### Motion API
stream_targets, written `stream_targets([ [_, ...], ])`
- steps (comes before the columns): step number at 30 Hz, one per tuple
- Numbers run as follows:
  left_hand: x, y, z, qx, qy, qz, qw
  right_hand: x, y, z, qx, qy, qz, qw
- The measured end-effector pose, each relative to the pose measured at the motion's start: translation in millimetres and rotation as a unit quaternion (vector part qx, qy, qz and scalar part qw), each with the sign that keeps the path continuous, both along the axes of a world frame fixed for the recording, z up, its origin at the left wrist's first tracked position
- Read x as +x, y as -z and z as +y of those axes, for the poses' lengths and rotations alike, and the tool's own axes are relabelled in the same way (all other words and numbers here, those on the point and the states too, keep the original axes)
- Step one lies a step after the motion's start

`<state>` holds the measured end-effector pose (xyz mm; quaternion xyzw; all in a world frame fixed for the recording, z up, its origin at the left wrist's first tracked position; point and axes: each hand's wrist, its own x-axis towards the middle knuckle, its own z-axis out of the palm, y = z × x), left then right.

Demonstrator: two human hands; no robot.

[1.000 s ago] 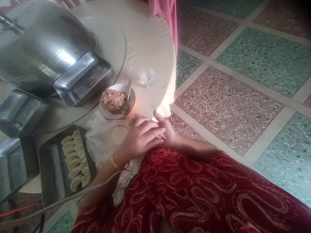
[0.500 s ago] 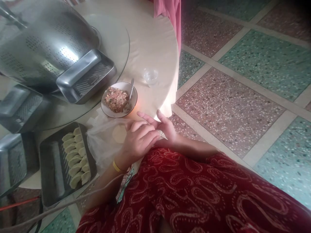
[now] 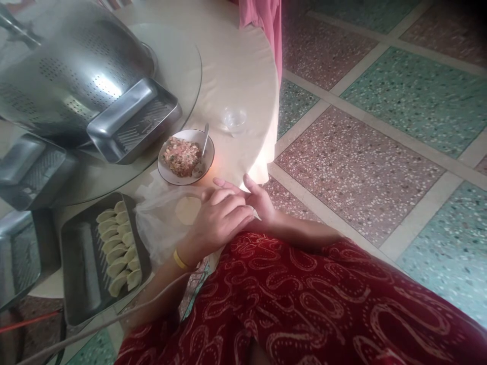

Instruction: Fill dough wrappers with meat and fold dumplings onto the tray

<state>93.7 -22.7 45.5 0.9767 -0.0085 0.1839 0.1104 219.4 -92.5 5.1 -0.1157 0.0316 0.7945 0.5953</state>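
At lower left sits the tray (image 3: 81,268) with its row of folded dumplings (image 3: 117,243). Toward centre, the round wrapper (image 3: 186,209) lies on a plastic bag (image 3: 155,223), below the bowl of filling (image 3: 185,157). The left hand (image 3: 218,220), fingers curled loosely, covers the wrapper's edge. The right hand (image 3: 258,200) lies open, holding nothing. The thin wrapper could tear or stick to the bag if tugged.

I find no legible text, label, brand, number or sign in my head view. The metal trays (image 3: 133,121), the bowl (image 3: 185,158) and the patterned red cloth (image 3: 304,304) carry no readable markings.
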Motion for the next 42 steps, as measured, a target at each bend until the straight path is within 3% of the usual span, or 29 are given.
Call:
stream_targets([
  [4,3,-1.4,-3,0.033,0.011,0.014,0.999,-1,1.9,-1,-0.003,0.007,-0.015,1.0],
  [11,-7,4.8,-6,0.0,-0.076,-0.08,0.994,-1,6.2,-5,0.039,0.038,-0.014,0.998],
  [23,-8,11.5,-18,0.053,-0.123,-0.114,0.984,-9,8.9,-3,0.06,0.103,-0.044,0.992],
  [34,-11,14.1,-24,0.049,-0.143,-0.091,0.984,-13,6.6,-2,0.039,0.122,-0.061,0.99],
  [42,-18,14.7,-21,0.03,-0.186,-0.101,0.977,-8,10.5,-1,0.07,0.141,-0.084,0.984],
])
